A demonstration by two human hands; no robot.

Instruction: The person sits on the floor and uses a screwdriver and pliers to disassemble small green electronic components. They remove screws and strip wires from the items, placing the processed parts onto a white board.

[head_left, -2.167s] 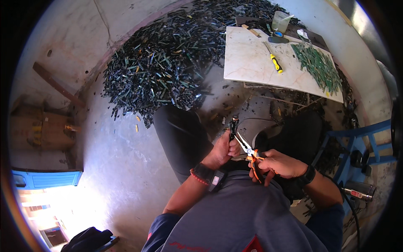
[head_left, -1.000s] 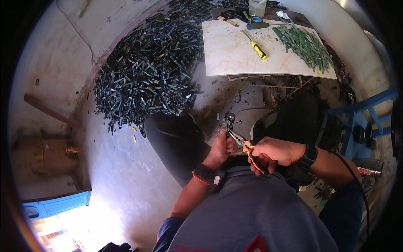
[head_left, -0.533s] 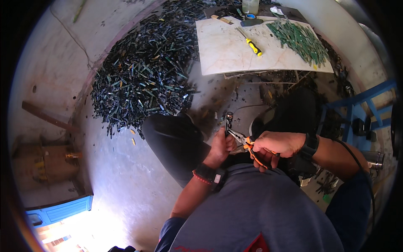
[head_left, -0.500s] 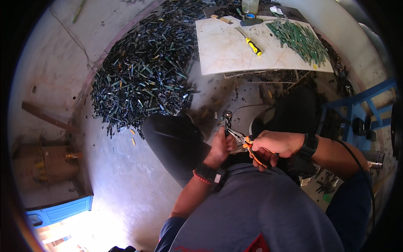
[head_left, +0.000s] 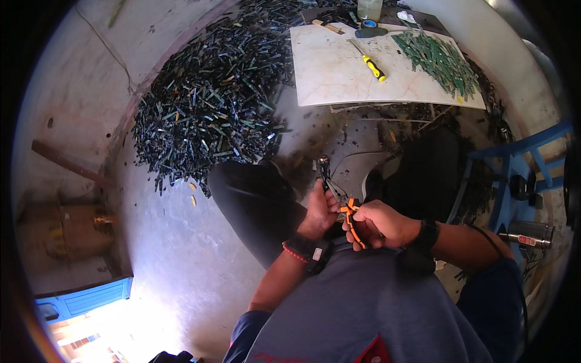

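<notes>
Pliers and right hand sit closer to the left hand than half a second ago, the handles turned steeper. Right fingers wrap the orange-and-black handles; left fingers are clamped around a slender dark piece, its shiny round end poking out far-side. Should the plier tips slip under a twist, they could nip the left fingers; uneven force might snap the piece. Its near end is hidden in the fist, and whether the tips grip it is unclear. Beyond the desk's pale slab, a cloudy container is cut off.
</notes>
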